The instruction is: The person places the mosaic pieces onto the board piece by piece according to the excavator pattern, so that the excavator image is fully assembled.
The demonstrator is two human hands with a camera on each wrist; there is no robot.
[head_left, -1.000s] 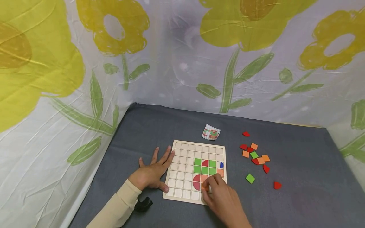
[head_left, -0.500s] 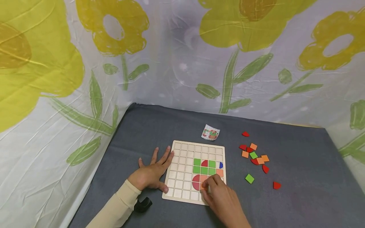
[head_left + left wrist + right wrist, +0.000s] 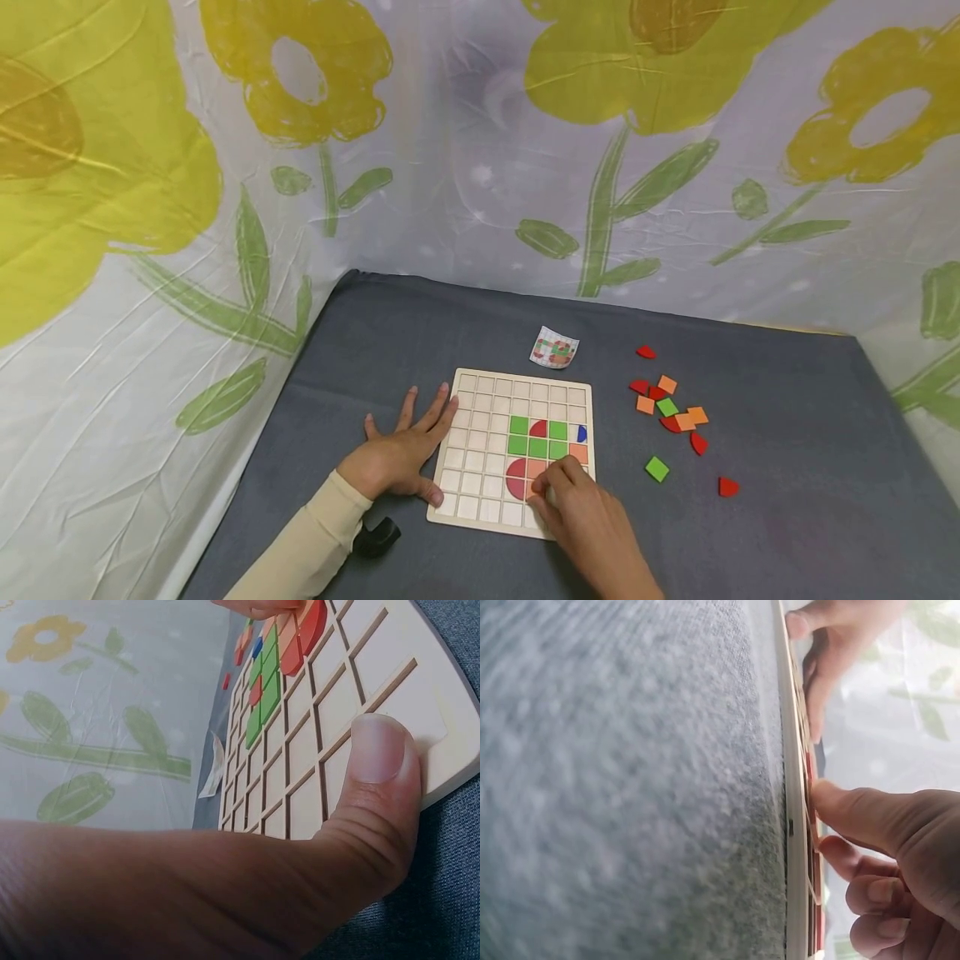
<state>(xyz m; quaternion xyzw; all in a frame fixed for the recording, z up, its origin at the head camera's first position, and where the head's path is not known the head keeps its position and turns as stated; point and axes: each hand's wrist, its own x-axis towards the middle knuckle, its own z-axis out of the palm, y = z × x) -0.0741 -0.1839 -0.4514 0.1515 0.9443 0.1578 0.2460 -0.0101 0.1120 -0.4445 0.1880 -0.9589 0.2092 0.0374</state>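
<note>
Seemingly lowered since the earlier frame, an orange tile point(image 3: 532, 489) is pinched under the right hand point(image 3: 588, 512), while the board point(image 3: 472, 462), stretching left of it, is apparently steadied against sliding by the spread left hand point(image 3: 402, 458).

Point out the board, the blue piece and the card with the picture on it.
Board point(image 3: 495, 442): head view, a bare square near its middle.
Blue piece point(image 3: 582, 434): head view, middle of its top face.
Card point(image 3: 554, 347): head view, middle of its printed side.
</note>
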